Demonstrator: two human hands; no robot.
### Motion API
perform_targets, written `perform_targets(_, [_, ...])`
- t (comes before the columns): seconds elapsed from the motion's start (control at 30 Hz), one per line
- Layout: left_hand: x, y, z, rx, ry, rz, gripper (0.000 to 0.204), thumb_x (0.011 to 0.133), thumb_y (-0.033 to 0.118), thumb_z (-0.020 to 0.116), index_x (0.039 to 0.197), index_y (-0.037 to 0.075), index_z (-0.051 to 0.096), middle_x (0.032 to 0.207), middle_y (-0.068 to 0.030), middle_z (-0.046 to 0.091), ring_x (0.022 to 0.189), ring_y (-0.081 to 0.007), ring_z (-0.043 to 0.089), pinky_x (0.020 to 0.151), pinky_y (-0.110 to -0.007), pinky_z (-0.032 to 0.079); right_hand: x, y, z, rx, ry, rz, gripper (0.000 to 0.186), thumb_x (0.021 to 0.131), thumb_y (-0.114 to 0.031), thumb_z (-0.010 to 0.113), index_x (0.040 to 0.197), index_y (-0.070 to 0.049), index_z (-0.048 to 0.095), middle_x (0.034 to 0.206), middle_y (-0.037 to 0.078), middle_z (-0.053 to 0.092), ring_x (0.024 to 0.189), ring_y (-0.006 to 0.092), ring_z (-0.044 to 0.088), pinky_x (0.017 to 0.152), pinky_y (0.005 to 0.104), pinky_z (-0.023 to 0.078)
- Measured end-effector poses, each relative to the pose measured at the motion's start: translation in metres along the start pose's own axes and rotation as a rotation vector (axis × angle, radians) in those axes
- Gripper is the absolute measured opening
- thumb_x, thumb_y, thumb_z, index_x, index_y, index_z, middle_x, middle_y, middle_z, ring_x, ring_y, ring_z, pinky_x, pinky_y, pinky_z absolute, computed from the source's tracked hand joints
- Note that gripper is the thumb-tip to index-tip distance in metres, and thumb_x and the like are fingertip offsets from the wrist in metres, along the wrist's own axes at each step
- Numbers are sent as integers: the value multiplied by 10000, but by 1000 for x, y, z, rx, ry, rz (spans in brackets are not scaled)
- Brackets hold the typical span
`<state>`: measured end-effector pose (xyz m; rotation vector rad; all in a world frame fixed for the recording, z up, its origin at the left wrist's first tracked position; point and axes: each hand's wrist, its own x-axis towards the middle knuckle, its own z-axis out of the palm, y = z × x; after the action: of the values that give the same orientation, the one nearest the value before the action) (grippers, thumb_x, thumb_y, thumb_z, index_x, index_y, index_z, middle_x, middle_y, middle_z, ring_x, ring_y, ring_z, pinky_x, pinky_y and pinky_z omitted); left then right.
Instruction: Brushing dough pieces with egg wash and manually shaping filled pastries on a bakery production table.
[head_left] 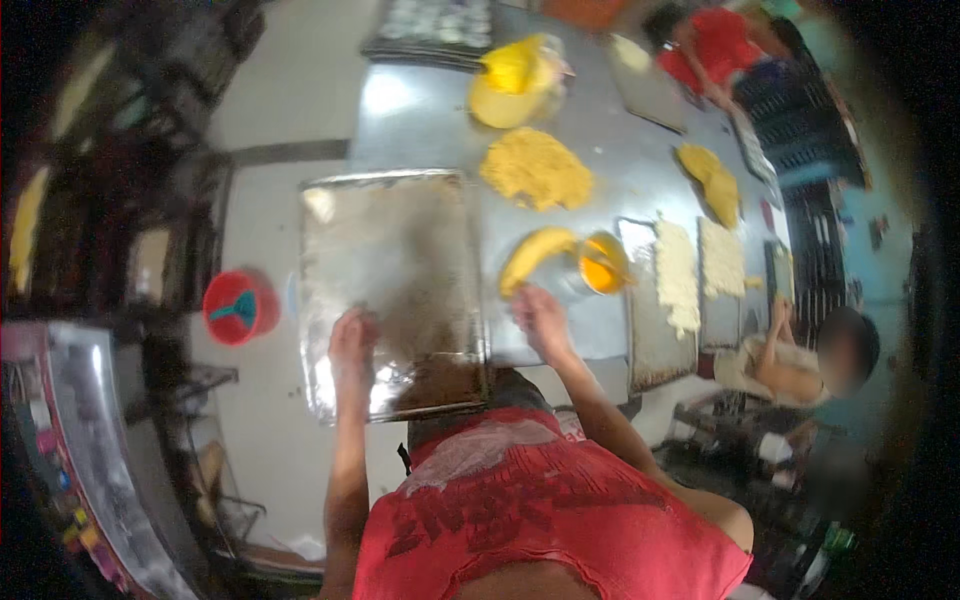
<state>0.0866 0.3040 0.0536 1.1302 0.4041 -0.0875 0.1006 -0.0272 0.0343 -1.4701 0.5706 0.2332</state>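
Observation:
A greased metal baking tray (420,260) lies at the left edge of the steel table (390,130). My left hand (352,340) is over its lower left part, fingers curled; what they hold, if anything, is blurred. My right hand (538,322) has its fingers closed at the lower end of a long yellow dough roll (535,250). Beside the roll stands a metal container of orange-yellow liquid (598,270) with a utensil in it. A flat yellow dough sheet (535,165) lies beyond.
More yellow dough (505,100) (710,180) lies farther back. Trays with pale dough strips (675,275) line the right side, near a seated co-worker (775,365). Another person in red (725,45) works at the far right. A red tub (230,305) with a teal tool sits left.

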Motion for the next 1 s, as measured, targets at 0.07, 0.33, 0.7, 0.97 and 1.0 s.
perform_targets(0.07, [3, 4, 28, 36, -32, -64, 356, 1015, 324, 570, 1258, 63, 587, 1076, -25, 641, 972, -125, 601, 879, -281, 471, -14, 9, -64, 438, 257, 164, 550, 965, -571, 540, 1242, -103, 459, 853, 45, 647, 661, 132, 594, 587, 251, 519])
perform_targets(0.33, [-13, -7, 184, 272, -250, 2, 409, 1013, 340, 572, 1289, 39, 567, 1067, -58, 636, 952, -134, 594, 872, -291, 460, 52, 23, -185, 269, 335, 10, 433, 988, -351, 506, 1274, -28, 459, 825, 140, 656, 646, 211, 649, 580, 360, 570])
perform_targets(0.7, [-79, -125, 308, 583, -74, -40, 492, 987, 369, 601, 1325, 16, 544, 1147, -137, 627, 1037, -218, 606, 938, -379, 476, 187, -96, -300, 74, 189, -102, 320, 1005, -219, 471, 1206, 23, 529, 767, 130, 658, 527, 206, 628, 480, 336, 557])
perform_targets(0.97, [72, -155, 356, 1394, -194, 616, 632, 914, 401, 644, 1387, 27, 453, 1393, -229, 474, 1321, -426, 404, 1106, -489, 344, 216, -71, -347, -261, 362, -284, 409, 959, -295, 585, 1332, -128, 582, 920, 154, 700, 691, 261, 687, 659, 413, 561])
perform_targets(1.0, [73, -161, 359, 1523, -237, 621, 622, 903, 403, 652, 1373, 37, 472, 1375, -208, 493, 1305, -410, 423, 1095, -487, 352, 205, -67, -356, -483, 446, -308, 381, 942, -302, 599, 1284, -135, 616, 980, 163, 686, 802, 291, 672, 746, 445, 541])
